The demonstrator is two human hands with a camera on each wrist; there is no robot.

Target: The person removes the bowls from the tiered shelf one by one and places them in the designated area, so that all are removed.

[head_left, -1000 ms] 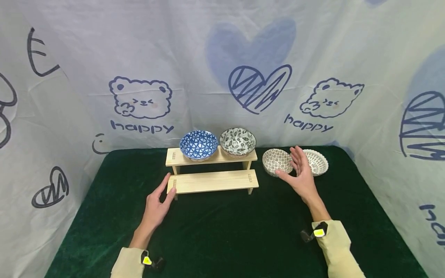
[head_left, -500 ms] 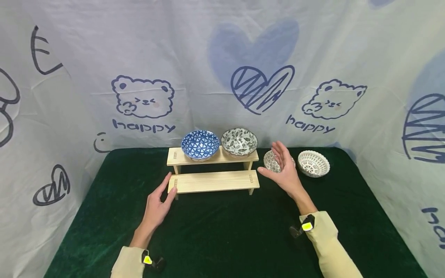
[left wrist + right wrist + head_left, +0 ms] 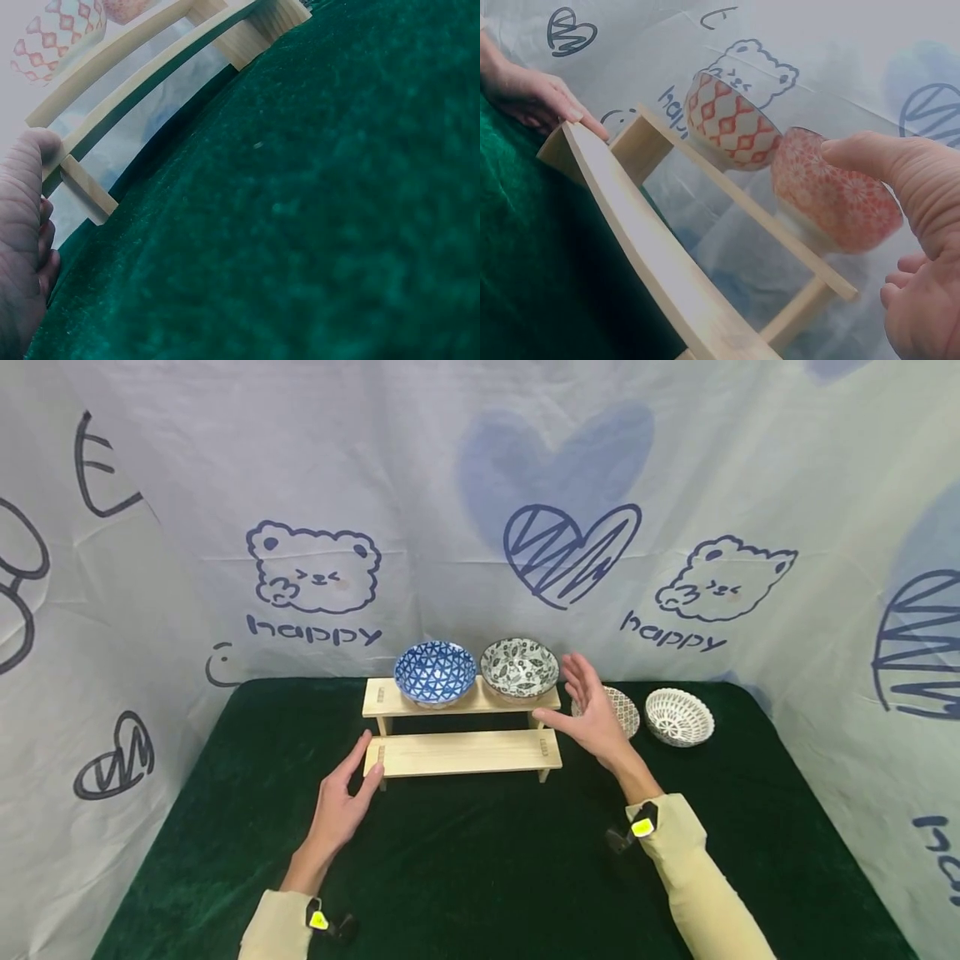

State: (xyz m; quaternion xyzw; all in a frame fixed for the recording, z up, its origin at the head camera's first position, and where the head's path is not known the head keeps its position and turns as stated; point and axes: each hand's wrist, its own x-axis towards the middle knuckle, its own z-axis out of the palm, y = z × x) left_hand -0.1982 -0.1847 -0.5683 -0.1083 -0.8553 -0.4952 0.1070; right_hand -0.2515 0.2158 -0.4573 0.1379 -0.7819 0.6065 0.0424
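A two-tier wooden stand (image 3: 461, 754) stands toward the back, two bowls on its upper shelf. My left hand (image 3: 337, 810) holds the lower shelf's left end, thumb over the edge (image 3: 49, 142) and fingers around the end. On the upper shelf, the left bowl is blue and white inside (image 3: 435, 673), with red diamonds outside (image 3: 727, 124). Beside it sits a grey leaf-patterned bowl (image 3: 520, 667), its outside covered in reddish flowers (image 3: 836, 195). Just right of this bowl, my right hand (image 3: 597, 724) is spread with thumb and fingers apart, overlapping the flowered side in the right wrist view.
Right of the stand are a brown-patterned bowl (image 3: 624, 710), partly hidden behind my right hand, and a white bowl with a ribbed pattern (image 3: 678, 717). Dark green cloth (image 3: 480, 868) covers the table. A printed white curtain (image 3: 450, 468) hangs close behind the stand.
My right hand has moved left from in front of the two bowls at the right to beside the grey leaf-patterned bowl. My left hand has stayed at the stand's end.
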